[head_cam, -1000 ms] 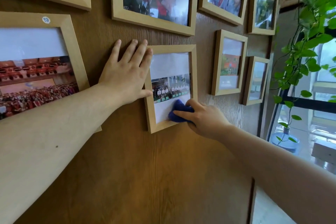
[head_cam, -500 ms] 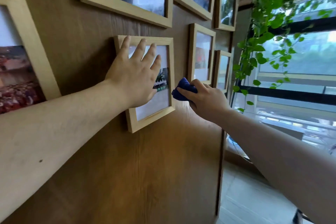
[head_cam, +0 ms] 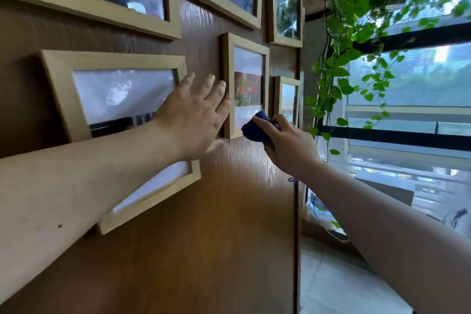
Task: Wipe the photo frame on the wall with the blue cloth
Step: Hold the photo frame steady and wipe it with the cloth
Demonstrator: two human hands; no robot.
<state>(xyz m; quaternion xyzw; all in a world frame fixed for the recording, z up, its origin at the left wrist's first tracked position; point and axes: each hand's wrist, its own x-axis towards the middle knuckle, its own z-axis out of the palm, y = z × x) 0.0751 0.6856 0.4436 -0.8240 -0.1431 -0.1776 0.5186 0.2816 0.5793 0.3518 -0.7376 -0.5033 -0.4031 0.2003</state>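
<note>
The right hand (head_cam: 288,145) is clutching the blue cloth (head_cam: 256,129), bunched tight between thumb and fingers, and pressing it at the bottom of a narrow photo frame (head_cam: 246,84) hanging on the wooden wall (head_cam: 204,224). The left hand (head_cam: 196,120) is spreading flat and empty, fingers splayed, at nine o'clock from that frame, its fingertips touching the frame's left edge. A larger frame (head_cam: 119,61), partly hidden behind the left forearm, is hanging further out at nine o'clock. Judging by the cloth sitting at six o'clock on the narrow frame, wiping there is barely beginning; the glass above is looking untouched.
</note>
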